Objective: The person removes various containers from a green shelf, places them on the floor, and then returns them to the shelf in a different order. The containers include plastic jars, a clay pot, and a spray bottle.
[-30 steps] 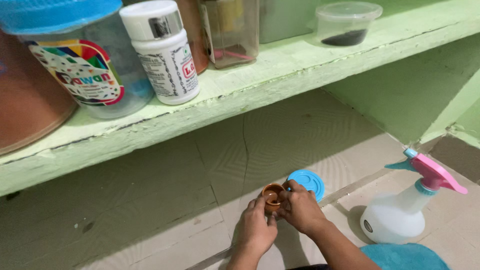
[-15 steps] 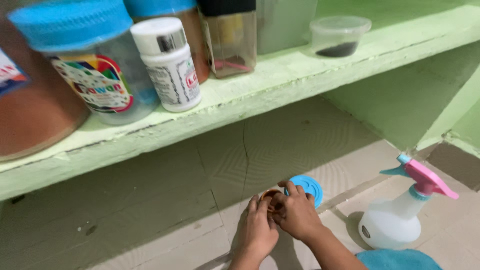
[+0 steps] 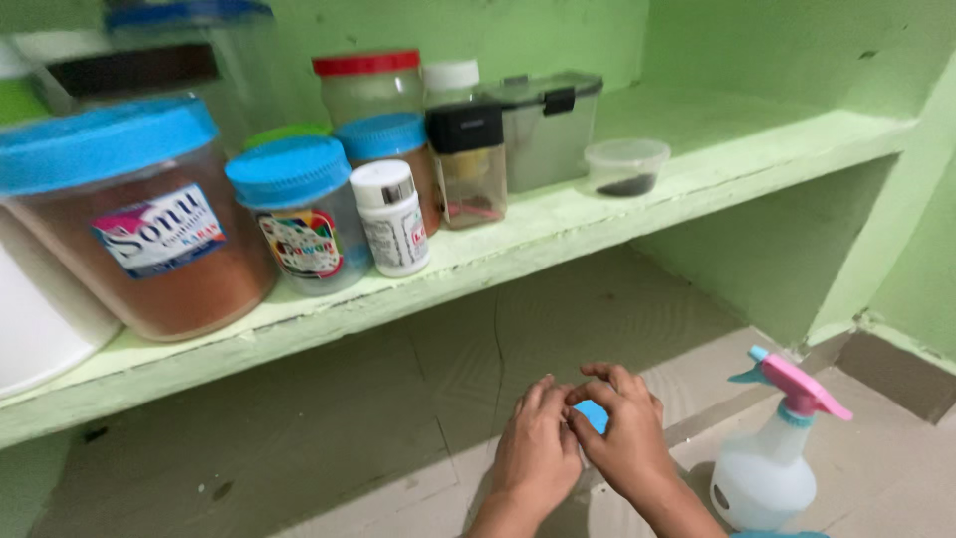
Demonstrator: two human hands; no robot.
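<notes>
left hand point(image 3: 536, 453) and right hand point(image 3: 624, 438) pressed together low on the tiled floor point(image 3: 876, 468) — fingers point(image 3: 597, 391) curled closed over a round blue plastic lid point(image 3: 596, 414), mostly hidden between them — white spray bottle with pink trigger point(image 3: 769, 460) near the right.

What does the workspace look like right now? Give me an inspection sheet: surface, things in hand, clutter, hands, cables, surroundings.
Surface: pale tiled floor below a light green shelf.
Things in hand: blue lid, only a sliver showing between the hands; anything else they cover is hidden.
Clutter: spray bottle with a pink trigger stands at the right, apart from the hands.
Hands: left hand and right hand pressed together over the lid, fingers curled; grip cannot be told.
Cables: nothing seen.
Surroundings: shelf carries blue-lidded jars, a small white bottle, a red-lidded jar, a clear latched box and a small clear tub; green walls.
</notes>
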